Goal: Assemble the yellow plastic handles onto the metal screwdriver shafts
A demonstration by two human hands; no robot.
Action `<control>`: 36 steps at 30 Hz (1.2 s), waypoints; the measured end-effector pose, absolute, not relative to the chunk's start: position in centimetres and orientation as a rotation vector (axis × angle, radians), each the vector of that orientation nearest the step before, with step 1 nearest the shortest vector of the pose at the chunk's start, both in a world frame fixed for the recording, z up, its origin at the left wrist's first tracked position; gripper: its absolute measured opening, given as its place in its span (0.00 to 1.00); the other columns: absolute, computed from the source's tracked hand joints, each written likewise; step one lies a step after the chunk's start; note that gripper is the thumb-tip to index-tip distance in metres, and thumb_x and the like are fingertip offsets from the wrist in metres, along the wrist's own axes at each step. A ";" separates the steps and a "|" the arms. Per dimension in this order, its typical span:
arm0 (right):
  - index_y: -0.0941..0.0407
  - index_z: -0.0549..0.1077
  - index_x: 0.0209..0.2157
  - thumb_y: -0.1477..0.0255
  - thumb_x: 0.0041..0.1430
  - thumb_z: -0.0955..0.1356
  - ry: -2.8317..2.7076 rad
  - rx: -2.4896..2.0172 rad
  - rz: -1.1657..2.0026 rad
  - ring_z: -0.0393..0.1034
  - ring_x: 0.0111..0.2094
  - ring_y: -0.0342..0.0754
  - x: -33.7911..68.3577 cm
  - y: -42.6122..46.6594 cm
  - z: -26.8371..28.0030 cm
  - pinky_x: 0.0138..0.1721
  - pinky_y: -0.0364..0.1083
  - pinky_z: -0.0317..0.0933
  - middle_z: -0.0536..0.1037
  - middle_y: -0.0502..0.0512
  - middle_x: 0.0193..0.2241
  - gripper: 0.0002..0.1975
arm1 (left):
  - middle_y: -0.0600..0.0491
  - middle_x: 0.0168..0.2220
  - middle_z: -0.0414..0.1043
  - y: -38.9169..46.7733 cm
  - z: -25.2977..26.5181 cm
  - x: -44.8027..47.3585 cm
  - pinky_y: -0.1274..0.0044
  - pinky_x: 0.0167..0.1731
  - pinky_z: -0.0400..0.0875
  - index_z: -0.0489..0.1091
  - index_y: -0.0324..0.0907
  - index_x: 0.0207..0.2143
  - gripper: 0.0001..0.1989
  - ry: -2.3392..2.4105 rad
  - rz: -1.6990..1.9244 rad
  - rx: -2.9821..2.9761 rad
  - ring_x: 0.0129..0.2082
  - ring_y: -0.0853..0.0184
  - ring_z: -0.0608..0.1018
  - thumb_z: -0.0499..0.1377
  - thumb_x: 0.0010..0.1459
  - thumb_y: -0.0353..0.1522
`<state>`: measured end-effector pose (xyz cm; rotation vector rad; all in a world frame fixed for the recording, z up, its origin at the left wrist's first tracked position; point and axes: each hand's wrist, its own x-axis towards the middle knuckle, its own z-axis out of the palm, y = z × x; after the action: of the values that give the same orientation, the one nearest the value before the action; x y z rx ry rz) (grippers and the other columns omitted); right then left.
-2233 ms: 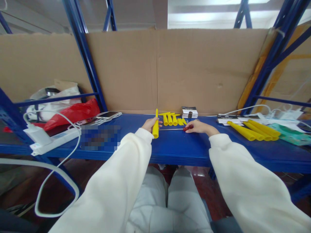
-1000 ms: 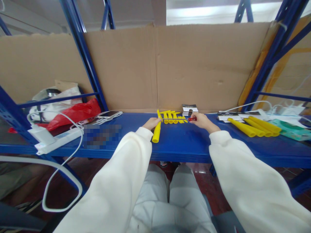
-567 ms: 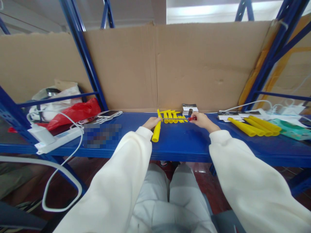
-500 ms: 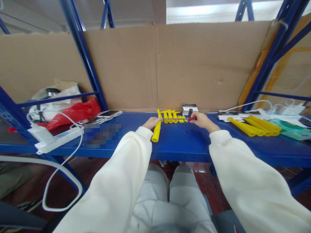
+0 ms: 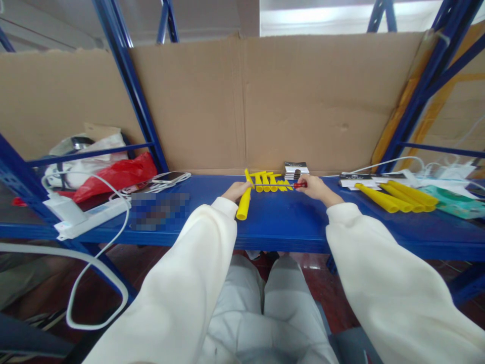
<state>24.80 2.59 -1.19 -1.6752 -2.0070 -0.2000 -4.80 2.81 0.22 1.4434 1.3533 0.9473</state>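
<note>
My left hand [image 5: 237, 191] is closed around the middle of a yellow plastic tube [image 5: 243, 205], whose wide, round end points toward me. In my right hand [image 5: 315, 188] is a screwdriver with a red and black handle [image 5: 300, 185]. Its thin metal shaft runs left and its tip meets the tube by my left fingers; the exact contact point is too small to make out. Several similar yellow tubes [image 5: 267, 183] lie in a row just behind the shaft, with small yellow pieces [image 5: 283, 184] to their right.
A stack of printed cards [image 5: 296, 169] stands behind my right hand. More yellow tubes [image 5: 397, 197] lie at the right, beside a green packet [image 5: 450, 202]. To the left are a phone [image 5: 170, 177], a red bag [image 5: 117, 177] and a white power strip [image 5: 91, 217]. Cardboard [image 5: 303, 101] walls the back.
Both hands stay almost in place. The held yellow tube has shifted very slightly, its near end a little farther from me; the screwdriver remains against it.
</note>
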 end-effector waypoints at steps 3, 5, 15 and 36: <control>0.52 0.74 0.35 0.70 0.55 0.70 -2.014 -1.698 -0.184 0.75 0.37 0.53 24.7 2.4 -1.0 0.38 0.47 0.62 0.82 0.55 0.37 0.05 | 0.56 0.14 0.67 2.8 0.2 -4.8 0.81 0.20 0.66 0.73 0.36 0.33 0.09 1.348 0.938 1.444 0.16 0.69 0.72 0.55 0.65 0.29; 0.53 0.74 0.36 0.70 0.55 0.70 -2.016 -1.706 -0.182 0.75 0.37 0.53 24.7 2.3 -1.0 0.38 0.47 0.62 0.82 0.56 0.37 0.05 | 0.57 0.14 0.67 2.6 0.3 -4.8 0.81 0.19 0.65 0.73 0.36 0.32 0.09 1.343 0.937 1.441 0.15 0.70 0.71 0.55 0.65 0.29; 0.52 0.74 0.34 0.70 0.54 0.71 -2.039 -1.697 -0.212 0.74 0.34 0.51 24.8 2.5 -1.2 0.35 0.45 0.62 0.82 0.54 0.34 0.05 | 0.57 0.14 0.66 1.8 0.9 -4.8 0.81 0.20 0.67 0.73 0.36 0.33 0.10 1.366 0.903 1.443 0.15 0.70 0.71 0.55 0.66 0.28; 0.56 0.77 0.38 0.69 0.59 0.67 -2.171 -1.833 -0.568 0.76 0.37 0.55 23.0 0.2 0.2 0.36 0.47 0.59 0.83 0.61 0.37 0.09 | 0.57 0.14 0.67 2.0 0.7 -4.7 0.81 0.20 0.67 0.74 0.35 0.33 0.08 1.387 0.876 1.495 0.13 0.71 0.70 0.57 0.64 0.28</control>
<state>23.00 0.21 0.21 -1.8332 -2.1712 -0.5676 -4.67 2.00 0.68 1.4951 1.3872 0.8757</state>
